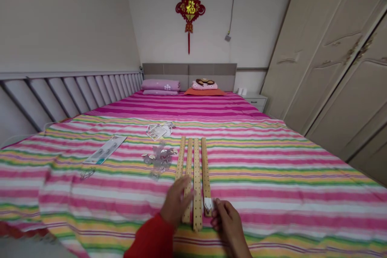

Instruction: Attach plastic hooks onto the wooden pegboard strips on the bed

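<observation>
Several pale wooden strips [196,161] dotted with small holes lie lengthwise, side by side, on the striped bedspread. My left hand [178,201], in a red sleeve, is over the left strips with its fingers apart and nothing in them. On the near end of the rightmost strip [205,157] sits a small white card [208,202] with a little metal-looking piece on it. Close to the card's right edge, my right hand [228,219] has its thumb and fingers pinched together. Whatever may be between those fingers is too small to make out.
Left of the strips lie small clear plastic packets [162,157], with white cards [160,130] behind them. Further left are a long clear-and-white package [106,150] and a thin looped item [87,173]. A railing [75,92] borders the bed; wardrobes [326,60] stand right.
</observation>
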A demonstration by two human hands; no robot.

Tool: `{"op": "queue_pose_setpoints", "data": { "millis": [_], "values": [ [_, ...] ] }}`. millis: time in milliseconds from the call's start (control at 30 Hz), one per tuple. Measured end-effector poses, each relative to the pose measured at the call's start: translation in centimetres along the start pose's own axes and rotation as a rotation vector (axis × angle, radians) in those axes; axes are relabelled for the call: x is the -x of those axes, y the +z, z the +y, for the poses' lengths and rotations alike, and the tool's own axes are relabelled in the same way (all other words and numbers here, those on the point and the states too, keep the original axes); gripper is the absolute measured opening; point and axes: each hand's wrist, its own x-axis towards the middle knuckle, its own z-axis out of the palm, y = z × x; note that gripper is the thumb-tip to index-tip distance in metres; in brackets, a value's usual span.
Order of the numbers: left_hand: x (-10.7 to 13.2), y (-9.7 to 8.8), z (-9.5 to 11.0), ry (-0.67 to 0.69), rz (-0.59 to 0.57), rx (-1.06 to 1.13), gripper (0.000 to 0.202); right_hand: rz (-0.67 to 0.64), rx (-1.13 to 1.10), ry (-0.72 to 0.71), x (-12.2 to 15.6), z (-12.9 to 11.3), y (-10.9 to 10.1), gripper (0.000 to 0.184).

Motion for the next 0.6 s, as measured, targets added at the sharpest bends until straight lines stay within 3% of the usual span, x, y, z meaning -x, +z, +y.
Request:
{"op": "queue_pose_setpoints", "data": {
  "millis": [133, 233, 333, 433, 600],
  "values": [
    [-4.7, -6.4, -4.9, -0.280, 0.260, 0.057, 0.032, -0.035, -0.024, 0.018, -0.2, -1.0, -1.0, 0.053],
    [-7.3, -9.6, -7.9, -0.361, 0.285, -0.181, 0.034, -0.020, -0.041, 0.008, -0.4, -1.5, -1.2, 0.051],
    [-8.9, -10.8, -9.2, -0.332, 0.219, -0.434, 0.042, -0.006, -0.064, 0.017, -0.5, -1.5, -1.1, 0.050],
    [-10.1, -10.7, -9.5, -0.377, 0.141, -0.574, 0.049, -0.013, -0.067, 0.015, -0.5, -1.4, -1.0, 0.050],
    [-11.4, -10.8, -9.6, -0.381, -0.053, -0.734, 0.037, -0.028, -0.038, 0.017, -0.7, -1.4, -1.3, 0.051]
  ]
}}
